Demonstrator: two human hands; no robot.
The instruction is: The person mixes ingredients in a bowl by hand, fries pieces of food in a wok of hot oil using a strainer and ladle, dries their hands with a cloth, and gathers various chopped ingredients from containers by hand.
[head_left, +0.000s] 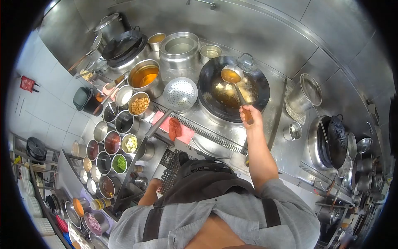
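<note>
My right hand (252, 117) is closed around the wooden handle of a ladle (239, 92). The ladle's bowl holds orange-brown liquid and hangs over the far part of a black wok (206, 85). In the wok, pale yellow pieces (247, 96) lie in bubbling brownish oil. Low at my side is my left hand (155, 184), near the edge of the counter with the pots; its fingers are too small and partly hidden to read. A perforated strainer (180, 94) rests left of the wok, its long handle reaching toward me.
Left of the strainer stand a pot of orange liquid (145, 76) and a pot of brown nuts (139, 103). Several ingredient pots, one with chopped greens (120, 163), fill the left counter. A red cloth (175, 129) lies at the stove edge. Another wok (338, 141) sits right.
</note>
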